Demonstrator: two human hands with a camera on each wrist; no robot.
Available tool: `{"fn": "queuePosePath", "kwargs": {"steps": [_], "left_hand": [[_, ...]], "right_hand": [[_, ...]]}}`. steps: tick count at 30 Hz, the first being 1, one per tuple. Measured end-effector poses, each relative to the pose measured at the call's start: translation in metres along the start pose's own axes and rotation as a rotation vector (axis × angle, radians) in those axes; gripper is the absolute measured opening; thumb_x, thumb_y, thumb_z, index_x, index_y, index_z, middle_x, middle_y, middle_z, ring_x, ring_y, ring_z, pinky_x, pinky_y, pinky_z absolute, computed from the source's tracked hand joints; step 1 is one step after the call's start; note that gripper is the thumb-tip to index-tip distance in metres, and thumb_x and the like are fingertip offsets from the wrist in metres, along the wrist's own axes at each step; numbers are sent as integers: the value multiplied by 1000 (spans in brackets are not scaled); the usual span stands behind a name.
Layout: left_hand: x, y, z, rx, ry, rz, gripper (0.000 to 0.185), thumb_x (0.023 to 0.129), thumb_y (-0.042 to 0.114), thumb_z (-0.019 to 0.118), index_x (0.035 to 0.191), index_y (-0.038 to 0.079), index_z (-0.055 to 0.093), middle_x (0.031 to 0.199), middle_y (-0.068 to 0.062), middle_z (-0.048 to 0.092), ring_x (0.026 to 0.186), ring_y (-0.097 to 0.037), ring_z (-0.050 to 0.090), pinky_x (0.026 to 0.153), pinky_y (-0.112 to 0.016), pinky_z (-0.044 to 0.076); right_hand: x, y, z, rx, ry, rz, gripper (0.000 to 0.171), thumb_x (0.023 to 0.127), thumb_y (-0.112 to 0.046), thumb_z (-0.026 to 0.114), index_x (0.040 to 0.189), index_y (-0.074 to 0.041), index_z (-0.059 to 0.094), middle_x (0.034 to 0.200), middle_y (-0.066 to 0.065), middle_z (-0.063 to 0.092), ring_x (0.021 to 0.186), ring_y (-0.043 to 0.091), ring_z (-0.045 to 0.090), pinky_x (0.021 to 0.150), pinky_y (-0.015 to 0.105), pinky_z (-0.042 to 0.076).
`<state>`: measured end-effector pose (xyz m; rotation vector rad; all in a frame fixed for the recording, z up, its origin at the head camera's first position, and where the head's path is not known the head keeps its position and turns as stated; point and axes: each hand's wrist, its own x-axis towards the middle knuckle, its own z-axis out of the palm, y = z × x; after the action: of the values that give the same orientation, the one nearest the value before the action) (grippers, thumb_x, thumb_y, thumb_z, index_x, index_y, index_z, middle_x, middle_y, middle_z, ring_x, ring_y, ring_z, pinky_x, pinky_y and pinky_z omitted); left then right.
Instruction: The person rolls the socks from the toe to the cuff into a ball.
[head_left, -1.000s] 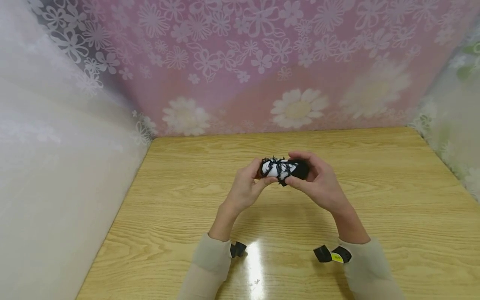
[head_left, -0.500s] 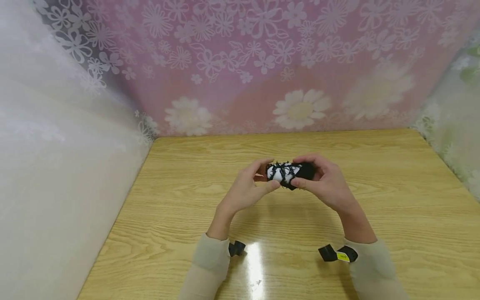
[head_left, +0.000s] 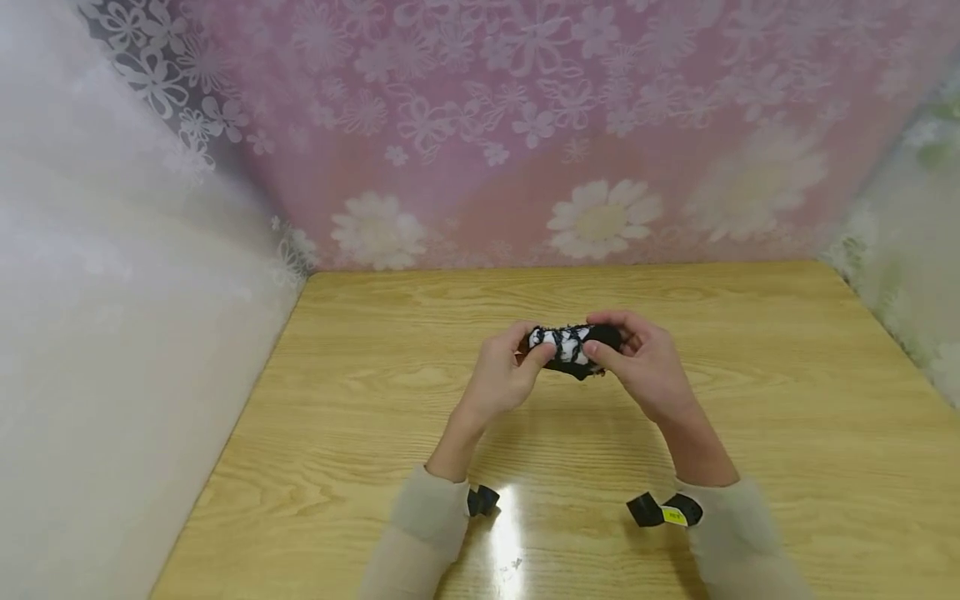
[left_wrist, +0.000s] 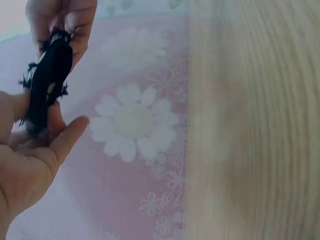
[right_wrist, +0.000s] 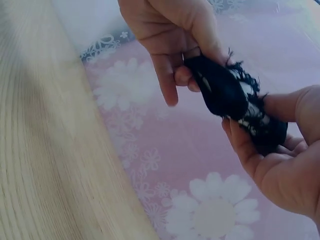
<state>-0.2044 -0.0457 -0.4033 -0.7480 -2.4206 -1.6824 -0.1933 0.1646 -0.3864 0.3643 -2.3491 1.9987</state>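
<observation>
Both hands hold a small black-and-white fabric bundle [head_left: 572, 348] in the air above the wooden table [head_left: 787, 400]. The left hand [head_left: 501, 379] pinches its white, black-threaded end between thumb and curled fingers; the right hand [head_left: 643, 367] wraps the dark end, thumb pressed on the near side. The bundle spans the gap between the two grips, and the frayed threads stick out just past the left thumb. It looks soft, light and easily squashed, probably a rolled sock or knit piece, though the wrist views are too blurred to be sure. A firm hold belongs on the thick rolled body, not the loose threads, which would likely pull free
</observation>
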Motion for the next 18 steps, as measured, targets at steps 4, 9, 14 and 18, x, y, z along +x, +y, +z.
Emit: {"fn": "queuePosePath", "kwargs": {"steps": [4,9,14,18], "left_hand": [[4,1,2,-31,80,-58,22,98,22,65,106,1,66,85,-8,65,74,-11,57,63,-23,49],[11,2,1,-123,149,-193,28,96,26,68,110,2,68,90,-9,67,78,-20,66,69,-32,57],[18,-1,5,-200,109,-304,34,97,25,66,119,0,64,97,-12,66,87,-28,70,76,-36,59],[20,-4,7,-250,84,-359,34,99,19,63,126,-2,59,100,-15,64,86,-24,70,78,-35,59]], "right_hand": [[6,0,1,-39,26,46,40,95,-12,68,129,4,56,114,19,60,93,9,65,76,20,56],[12,6,-3,60,-12,120,53,96,-18,68,141,1,46,130,18,54,103,7,64,83,21,55],[5,17,-13,253,-29,142,53,97,-2,61,144,3,37,130,11,49,103,7,64,90,25,54],[1,23,-20,349,-52,157,54,96,4,59,144,7,35,125,8,52,101,9,64,92,28,53]]}}
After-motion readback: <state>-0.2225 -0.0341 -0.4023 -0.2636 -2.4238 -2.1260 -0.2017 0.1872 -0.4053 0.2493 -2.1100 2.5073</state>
